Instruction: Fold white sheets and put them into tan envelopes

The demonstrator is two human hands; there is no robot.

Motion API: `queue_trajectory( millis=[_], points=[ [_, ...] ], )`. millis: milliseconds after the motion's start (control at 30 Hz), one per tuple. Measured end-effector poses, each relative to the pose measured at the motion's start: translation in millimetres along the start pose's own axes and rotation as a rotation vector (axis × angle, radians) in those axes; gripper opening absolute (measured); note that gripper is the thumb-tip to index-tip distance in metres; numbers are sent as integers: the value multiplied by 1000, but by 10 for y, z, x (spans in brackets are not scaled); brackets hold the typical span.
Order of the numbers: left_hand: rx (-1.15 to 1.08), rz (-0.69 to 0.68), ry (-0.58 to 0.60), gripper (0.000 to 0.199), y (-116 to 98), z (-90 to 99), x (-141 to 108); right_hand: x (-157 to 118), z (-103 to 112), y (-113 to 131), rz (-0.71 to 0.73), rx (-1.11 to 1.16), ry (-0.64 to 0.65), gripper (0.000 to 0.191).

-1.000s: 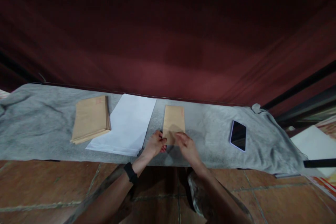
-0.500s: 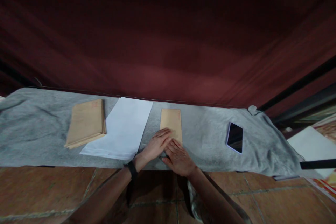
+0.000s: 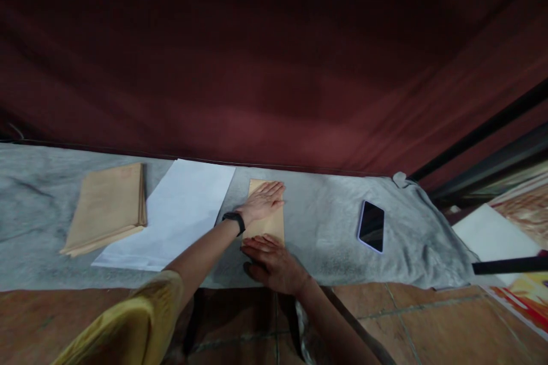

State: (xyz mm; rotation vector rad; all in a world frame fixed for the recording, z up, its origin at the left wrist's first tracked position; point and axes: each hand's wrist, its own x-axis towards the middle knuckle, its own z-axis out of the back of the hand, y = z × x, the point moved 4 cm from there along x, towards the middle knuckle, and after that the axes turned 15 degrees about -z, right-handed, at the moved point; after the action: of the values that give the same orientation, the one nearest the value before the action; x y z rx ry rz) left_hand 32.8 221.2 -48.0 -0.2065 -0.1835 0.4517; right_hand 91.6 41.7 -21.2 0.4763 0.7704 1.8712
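Note:
A single brown envelope (image 3: 272,228) lies flat on the grey cloth in front of me. My left hand (image 3: 263,201) rests across its far part, palm down with the fingers stretched out to the right. Over the near end lies my right hand (image 3: 272,262), its fingers flat and pointing left, the thumb apart. The far printed corner of the envelope is covered by my left hand. Left of my hands is a sheaf of white paper (image 3: 184,205), and beside it a stack of brown envelopes (image 3: 109,199) overlaps its edge.
A phone (image 3: 371,227) with a pale purple edge lies to the right on the grey cloth (image 3: 321,222). Behind the long surface hangs a dark red curtain (image 3: 274,97). Tiled floor (image 3: 377,313) shows below, and a black bar (image 3: 509,265) juts in at right.
My left hand has slid away from me to the envelope's far part, apart from my right hand. My right hand now lies over the near end. The whole view has shifted slightly.

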Motion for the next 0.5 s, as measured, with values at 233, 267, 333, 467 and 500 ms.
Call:
queue_trajectory(
  millis=[233,267,333,467,500],
  points=[
    [32,86,-25,61,85,16,81,98,121,-22,7,376,83,34],
    [37,87,-22,61,56,11,50,109,137,-38,-4,451,92,34],
    [43,80,-15,60,-23,1,-37,118,145,-88,-70,570,120,36],
    [36,36,-2,56,-212,-25,-244,100,105,-178,-236,676,215,39],
    [33,23,3,56,-259,-37,-294,97,100,-189,-259,692,240,39]
  ],
)
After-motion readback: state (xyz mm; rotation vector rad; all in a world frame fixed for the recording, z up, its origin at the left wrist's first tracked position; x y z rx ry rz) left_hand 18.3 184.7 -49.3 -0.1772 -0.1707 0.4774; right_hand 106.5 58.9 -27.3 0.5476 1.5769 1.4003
